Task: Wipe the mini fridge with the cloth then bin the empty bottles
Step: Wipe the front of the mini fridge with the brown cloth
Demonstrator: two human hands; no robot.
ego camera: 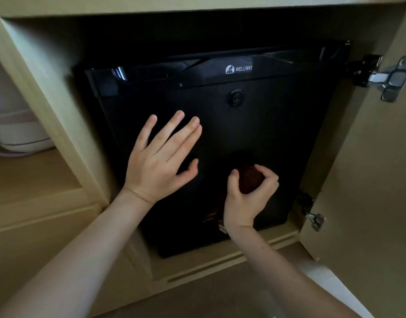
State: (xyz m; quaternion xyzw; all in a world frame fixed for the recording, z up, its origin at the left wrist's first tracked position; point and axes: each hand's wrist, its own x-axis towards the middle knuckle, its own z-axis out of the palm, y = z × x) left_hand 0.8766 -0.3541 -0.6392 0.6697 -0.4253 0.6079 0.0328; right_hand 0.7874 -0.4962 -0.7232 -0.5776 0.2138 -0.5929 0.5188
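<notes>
A glossy black mini fridge (277, 134) is sitting in a pale wooden cabinet (48, 72); the spread left hand (158, 164) is touching it, the right hand (245, 198) clutching a dark-red cloth (251, 180).

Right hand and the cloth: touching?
Touching. The head view shows the right hand with thumb and fingers curled round the bunched dark red cloth, in front of the black mini fridge door.

Home or hotel room: a mini fridge (266, 134) inside a wooden cabinet (48, 72).
</notes>
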